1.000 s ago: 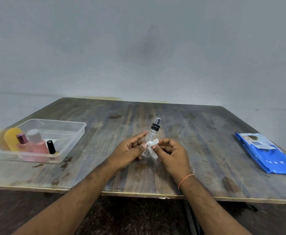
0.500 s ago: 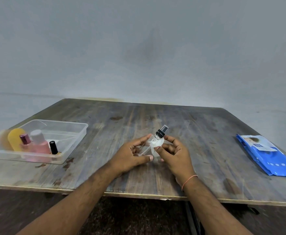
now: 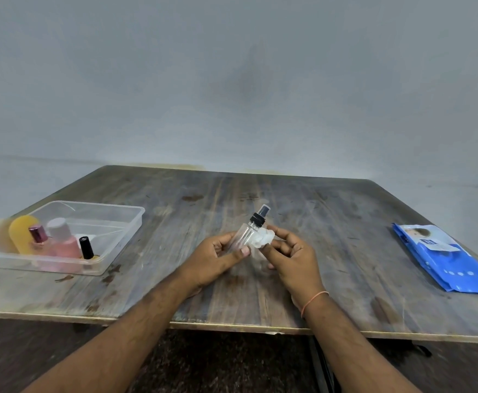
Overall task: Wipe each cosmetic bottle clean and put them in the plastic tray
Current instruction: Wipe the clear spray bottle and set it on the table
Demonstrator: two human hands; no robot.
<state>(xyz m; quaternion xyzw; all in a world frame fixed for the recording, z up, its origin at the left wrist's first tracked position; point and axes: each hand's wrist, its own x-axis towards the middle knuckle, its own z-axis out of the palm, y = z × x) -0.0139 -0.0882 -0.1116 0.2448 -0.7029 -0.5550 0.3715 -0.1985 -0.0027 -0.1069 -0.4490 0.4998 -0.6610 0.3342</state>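
1. Centrally, left hand (image 3: 215, 258) fingers grip clear plastic spray bottle with black nozzle (image 3: 249, 232), tilted above wooden worktop (image 3: 331, 236).
2. Right hand (image 3: 291, 255) fingers pinch crumpled white wipe (image 3: 261, 239) against bottle.
3. Clear plastic tray (image 3: 124, 222) sits well left of bottle.

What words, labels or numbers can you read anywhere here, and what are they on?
None can be read.
Blue wipes packet: a white label with a small dark blue mark, too blurred to read.
Clear spray bottle in the hands: no print visible.
Bottles in the plastic tray: no readable print.
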